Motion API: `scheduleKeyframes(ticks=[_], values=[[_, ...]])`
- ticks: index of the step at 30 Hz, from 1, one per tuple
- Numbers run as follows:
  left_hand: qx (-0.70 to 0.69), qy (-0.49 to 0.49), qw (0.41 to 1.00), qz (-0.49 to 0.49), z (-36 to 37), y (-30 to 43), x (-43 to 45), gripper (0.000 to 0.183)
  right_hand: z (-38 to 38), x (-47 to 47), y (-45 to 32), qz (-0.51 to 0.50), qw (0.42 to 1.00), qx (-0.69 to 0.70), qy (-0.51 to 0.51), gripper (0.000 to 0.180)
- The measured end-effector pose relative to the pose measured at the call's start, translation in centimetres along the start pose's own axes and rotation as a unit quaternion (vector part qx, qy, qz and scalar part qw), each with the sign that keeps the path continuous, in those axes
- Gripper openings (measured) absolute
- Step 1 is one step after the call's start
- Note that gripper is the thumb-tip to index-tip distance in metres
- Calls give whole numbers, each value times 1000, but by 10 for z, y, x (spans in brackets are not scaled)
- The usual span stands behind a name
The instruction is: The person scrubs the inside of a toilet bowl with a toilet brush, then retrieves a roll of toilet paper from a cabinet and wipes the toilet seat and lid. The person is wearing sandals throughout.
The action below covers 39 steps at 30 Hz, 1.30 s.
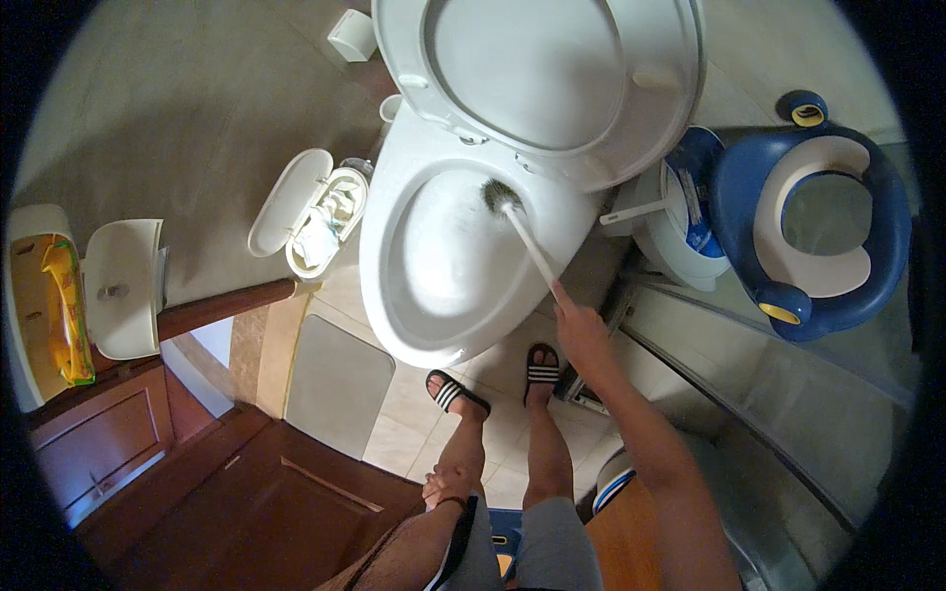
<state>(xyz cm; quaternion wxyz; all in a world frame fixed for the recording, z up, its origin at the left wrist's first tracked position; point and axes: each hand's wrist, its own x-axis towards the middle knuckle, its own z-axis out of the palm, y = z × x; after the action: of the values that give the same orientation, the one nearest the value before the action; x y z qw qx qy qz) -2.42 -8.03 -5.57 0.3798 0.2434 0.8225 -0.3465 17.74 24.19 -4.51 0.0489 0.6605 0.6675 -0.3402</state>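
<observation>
Closed around the white handle of a toilet brush [528, 240] is my right hand [580, 329]. The brush's dark bristle head rests against the inner wall of the white toilet bowl [443, 273], on its right side near the back. The toilet lid and seat [525, 70] are both raised. My left hand [447, 485] lies on my left knee, away from the toilet, and no object shows in it.
Left of the bowl stands a small bin [325, 229] with its lid up and crumpled tissue inside. A blue child's toilet seat [739, 207] hangs at the right, beside a white bucket [665, 240]. A gray mat [340, 384] lies near my sandaled feet.
</observation>
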Motion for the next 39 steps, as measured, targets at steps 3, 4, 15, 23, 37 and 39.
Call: scheduleKeyframes(ticks=[3,4,15,23,37,39], values=[[-2,16,999,42,-9,0,-3,54,26,46,-18,-13,999,-34,-23,44],[-4,23,998,57,-9,-2,-3,54,39,59,-29,-11,999,-31,-32,42],[-42,14,998,-33,6,-18,17,64,113,-8,-89,-33,994,5,-103,55],[-52,-12,998,33,31,-18,49,62,122,2,-108,-38,993,68,-93,50],[-64,-16,997,30,-4,-42,43,58,108,42,-69,49,994,72,-70,48],[-56,-54,994,75,-16,-40,44,57,123,86,-47,-13,991,134,-14,48]])
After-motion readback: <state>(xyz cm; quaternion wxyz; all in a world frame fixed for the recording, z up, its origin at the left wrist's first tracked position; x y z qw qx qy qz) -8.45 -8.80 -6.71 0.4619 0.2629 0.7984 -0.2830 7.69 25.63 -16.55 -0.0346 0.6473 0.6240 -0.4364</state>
